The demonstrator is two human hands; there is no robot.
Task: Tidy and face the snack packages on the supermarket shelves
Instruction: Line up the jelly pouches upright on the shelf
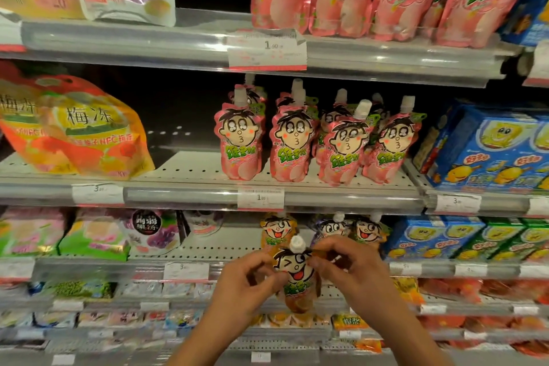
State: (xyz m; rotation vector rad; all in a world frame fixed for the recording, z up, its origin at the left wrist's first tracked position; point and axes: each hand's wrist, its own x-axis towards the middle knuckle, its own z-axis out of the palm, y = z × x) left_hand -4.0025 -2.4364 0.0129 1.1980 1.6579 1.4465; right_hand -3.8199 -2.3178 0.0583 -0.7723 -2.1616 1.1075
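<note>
An orange pouch [298, 279] with a winking cartoon face and a white cap stands upright in front of the third shelf [98, 269], held between both hands. The left hand [248, 285] pinches its left edge with curled fingers; the right hand [349, 266] pinches its upper right corner. Just behind it, more cartoon pouches [350, 230] stand on that shelf. On the shelf above, pink pouches [315, 140] stand in a row, with blue boxes [493, 151] to their right and an orange bag [77, 131] well to the left.
</note>
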